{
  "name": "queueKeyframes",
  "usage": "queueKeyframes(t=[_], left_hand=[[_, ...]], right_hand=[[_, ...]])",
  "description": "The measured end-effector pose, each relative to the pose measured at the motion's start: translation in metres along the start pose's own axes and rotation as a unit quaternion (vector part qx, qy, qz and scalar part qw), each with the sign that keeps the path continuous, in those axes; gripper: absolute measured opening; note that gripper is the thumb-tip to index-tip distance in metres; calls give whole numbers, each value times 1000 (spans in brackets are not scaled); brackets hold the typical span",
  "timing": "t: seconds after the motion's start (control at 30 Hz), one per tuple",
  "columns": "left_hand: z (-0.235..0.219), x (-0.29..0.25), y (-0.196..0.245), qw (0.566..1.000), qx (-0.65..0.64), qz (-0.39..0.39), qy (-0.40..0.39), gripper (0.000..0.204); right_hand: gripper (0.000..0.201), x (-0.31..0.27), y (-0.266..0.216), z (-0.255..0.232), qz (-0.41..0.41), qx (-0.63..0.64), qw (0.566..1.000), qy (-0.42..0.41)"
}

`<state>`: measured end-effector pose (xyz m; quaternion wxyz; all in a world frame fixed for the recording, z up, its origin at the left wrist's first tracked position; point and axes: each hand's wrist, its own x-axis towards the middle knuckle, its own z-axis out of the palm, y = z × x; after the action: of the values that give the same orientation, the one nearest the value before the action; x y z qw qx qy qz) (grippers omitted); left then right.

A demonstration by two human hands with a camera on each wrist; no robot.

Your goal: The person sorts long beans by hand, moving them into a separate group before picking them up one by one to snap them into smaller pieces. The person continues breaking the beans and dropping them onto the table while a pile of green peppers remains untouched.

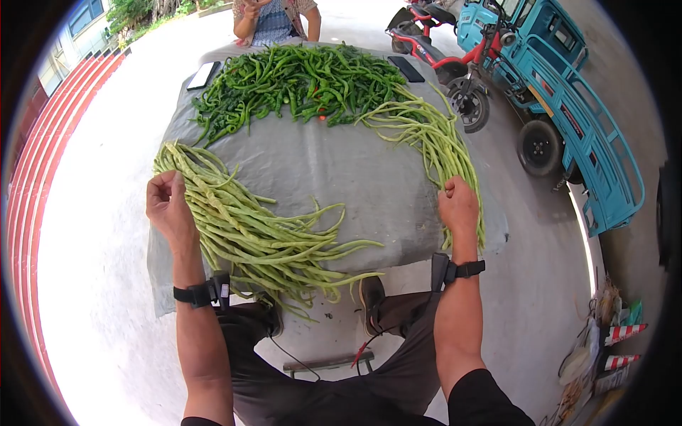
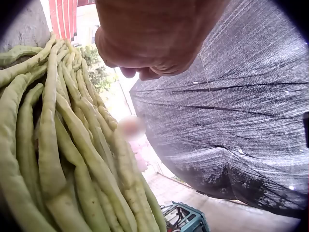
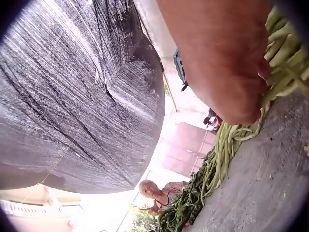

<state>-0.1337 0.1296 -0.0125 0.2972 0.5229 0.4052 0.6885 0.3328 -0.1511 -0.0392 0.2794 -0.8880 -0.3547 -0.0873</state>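
A large bundle of long green beans [image 1: 241,220] lies along the left side of the cloth-covered table, its ends gathered at the far left. Over that gathered end is my left hand [image 1: 169,206], fingers curled in toward the thumb. In the left wrist view no bean shows in the left hand [image 2: 149,38], which is apart from the bundle [image 2: 72,154]. A smaller strip of long beans [image 1: 435,135] runs down the table's right side. My right hand [image 1: 458,207] is at its near part, fingers curled; in the right wrist view a long bean [image 3: 274,92] sits at its fingertips.
A heap of green chili peppers [image 1: 298,82] covers the table's back, between a white-screened phone [image 1: 204,75] and a dark phone [image 1: 406,69]. Another person [image 1: 275,21] is across the table. A blue cargo tricycle [image 1: 568,106] stands right; grey cloth [image 1: 312,170] covers the table.
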Motion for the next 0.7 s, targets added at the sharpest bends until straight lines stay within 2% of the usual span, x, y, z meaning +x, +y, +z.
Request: queueKeyframes(t=[0.07,0.17,0.23,0.3,0.37,0.47,0.6,0.7], left_hand=[[2,-2,2,1000,-3,0,-5,9],[4,-3,3,1000,-3,6,-14,9],[5,-5,5,1000,-3,6,-18,9],[7,-8,8,1000,-4,1,-23,10],[11,-12,10,999,-8,1,-32,10],[21,-22,21,998,-18,10,-63,10],[38,-42,38,991,-33,14,-133,6],[52,-63,55,970,-19,51,-235,10]], right_hand=[[18,2,-6,0,-29,21,998,52],[18,10,-2,7,-37,112,992,44],[19,21,6,19,5,264,964,6],[20,24,6,20,60,419,905,-53],[21,19,-18,1,126,567,804,-124],[20,13,-37,-4,144,659,717,-178],[17,2,-60,0,160,713,646,-222],[16,-9,-79,9,155,737,603,-263]])
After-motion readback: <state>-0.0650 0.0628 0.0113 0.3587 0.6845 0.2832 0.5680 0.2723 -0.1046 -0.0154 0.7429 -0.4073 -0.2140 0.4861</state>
